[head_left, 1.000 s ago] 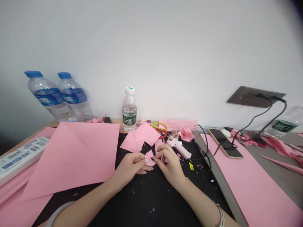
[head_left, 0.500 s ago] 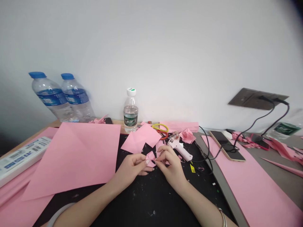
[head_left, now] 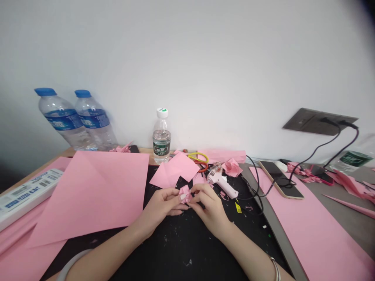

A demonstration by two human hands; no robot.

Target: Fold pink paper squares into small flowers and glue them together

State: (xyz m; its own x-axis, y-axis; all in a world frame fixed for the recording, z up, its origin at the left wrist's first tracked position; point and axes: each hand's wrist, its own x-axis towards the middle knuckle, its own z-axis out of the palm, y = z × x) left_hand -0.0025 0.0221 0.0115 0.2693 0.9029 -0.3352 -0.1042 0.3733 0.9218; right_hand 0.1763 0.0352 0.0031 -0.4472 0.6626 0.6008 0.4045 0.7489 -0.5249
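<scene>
A small folded pink paper piece [head_left: 185,194] is held between my hands over the black mat [head_left: 187,249]. My left hand [head_left: 164,203] grips its left side, thumb on top and fingers beneath. On its right edge, the fingertips of my right hand [head_left: 207,201] pinch the paper. Just beyond my right hand lies a pale pink glue gun [head_left: 223,185], with a folded pink paper flower [head_left: 232,168] behind it. Flat pink paper squares [head_left: 175,169] rest behind my hands.
Large pink sheets [head_left: 99,191] and a white box [head_left: 29,195] lie left. A small bottle [head_left: 161,136] and two larger bottles [head_left: 61,117] stand near the wall. At right are a phone [head_left: 281,179], black cables [head_left: 259,191] and a long pink sheet [head_left: 316,226].
The small paper piece has turned in my fingers and shows more of its folded face. My right hand's fingers have shifted and closed in at its right edge.
</scene>
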